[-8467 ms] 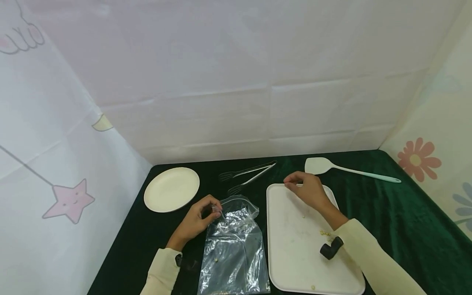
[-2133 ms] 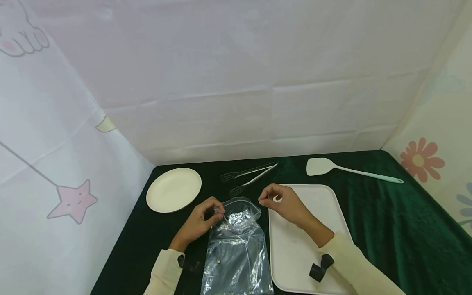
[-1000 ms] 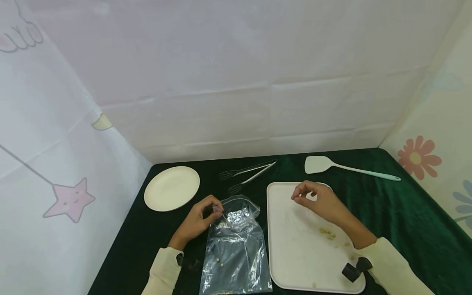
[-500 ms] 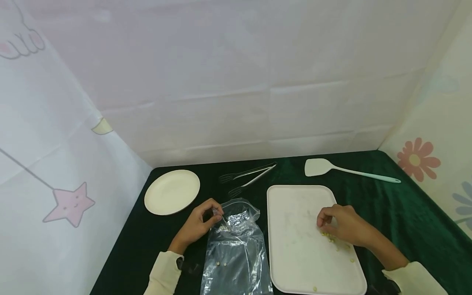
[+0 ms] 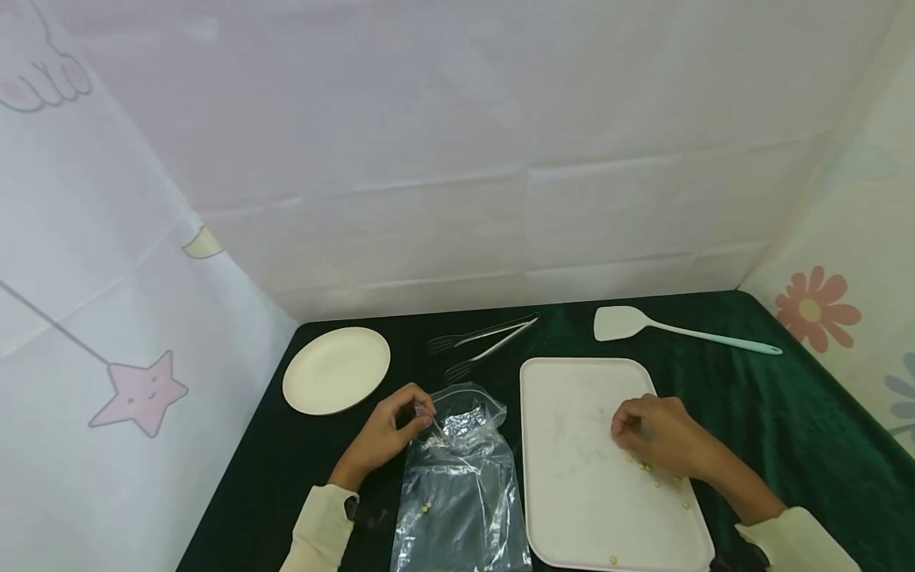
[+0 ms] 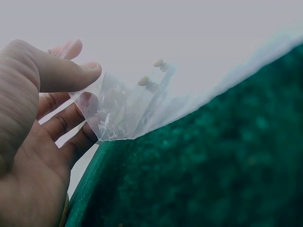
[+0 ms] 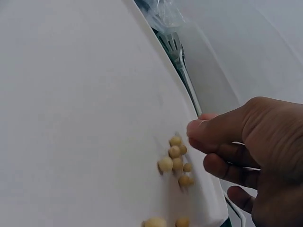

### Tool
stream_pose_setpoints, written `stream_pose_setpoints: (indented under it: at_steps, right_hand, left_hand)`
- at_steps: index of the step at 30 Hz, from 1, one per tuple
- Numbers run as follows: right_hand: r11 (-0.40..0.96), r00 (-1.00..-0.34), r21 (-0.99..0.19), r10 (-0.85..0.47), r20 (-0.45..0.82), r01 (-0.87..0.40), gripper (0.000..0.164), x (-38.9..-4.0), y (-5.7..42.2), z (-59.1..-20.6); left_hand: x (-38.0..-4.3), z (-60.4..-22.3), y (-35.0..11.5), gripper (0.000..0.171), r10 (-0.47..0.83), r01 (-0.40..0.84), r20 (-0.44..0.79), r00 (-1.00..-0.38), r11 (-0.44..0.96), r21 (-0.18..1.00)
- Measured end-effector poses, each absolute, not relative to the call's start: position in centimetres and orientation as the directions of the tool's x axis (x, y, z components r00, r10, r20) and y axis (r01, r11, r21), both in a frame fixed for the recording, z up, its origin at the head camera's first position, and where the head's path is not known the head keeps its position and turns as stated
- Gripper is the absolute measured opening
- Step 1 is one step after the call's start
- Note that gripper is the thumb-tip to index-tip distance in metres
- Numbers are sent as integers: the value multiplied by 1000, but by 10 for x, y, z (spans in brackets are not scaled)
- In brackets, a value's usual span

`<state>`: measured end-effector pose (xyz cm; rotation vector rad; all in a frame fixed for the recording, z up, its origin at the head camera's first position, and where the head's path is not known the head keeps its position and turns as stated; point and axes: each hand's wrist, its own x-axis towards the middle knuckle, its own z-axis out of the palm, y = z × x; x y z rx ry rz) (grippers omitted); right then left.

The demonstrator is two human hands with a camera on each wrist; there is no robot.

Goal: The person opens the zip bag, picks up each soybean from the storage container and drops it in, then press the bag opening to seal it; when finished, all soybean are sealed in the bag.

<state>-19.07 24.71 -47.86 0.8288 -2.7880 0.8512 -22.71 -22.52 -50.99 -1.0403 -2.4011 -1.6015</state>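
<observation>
My left hand pinches the edge of a clear zip bag near its mouth. In the left wrist view the thumb presses the film, and a couple of beans show on the bag. My right hand is low over the right side of a white tray, thumb and index fingertips close together. Right beside those fingertips in the right wrist view lies a cluster of round, pale yellow beans. Whether a bean sits between the fingertips is hidden.
A white oval plate lies at the back left. Metal tongs lie spread behind the bag. A pale spatula lies behind the tray, on the dark green cloth. White printed curtains stand behind and at the sides.
My right hand has moved from beside the bag mouth, across the tray, to the beans at its right. It stays there over the last half second. The left hand keeps its hold.
</observation>
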Motion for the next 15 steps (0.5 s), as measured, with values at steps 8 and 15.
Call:
stream_pose_setpoints:
  at_steps: [8, 15]
  right_hand:
    - [670, -843, -514, -397, 362, -536, 27, -203, 229, -472]
    - [572, -896, -689, -289, 339, -445, 11, -209, 204, -459]
  left_hand:
    - [-228, -511, -226, 21, 499, 572, 415, -760, 212, 792]
    - [-227, -509, -225, 21, 488, 577, 424, -763, 219, 787]
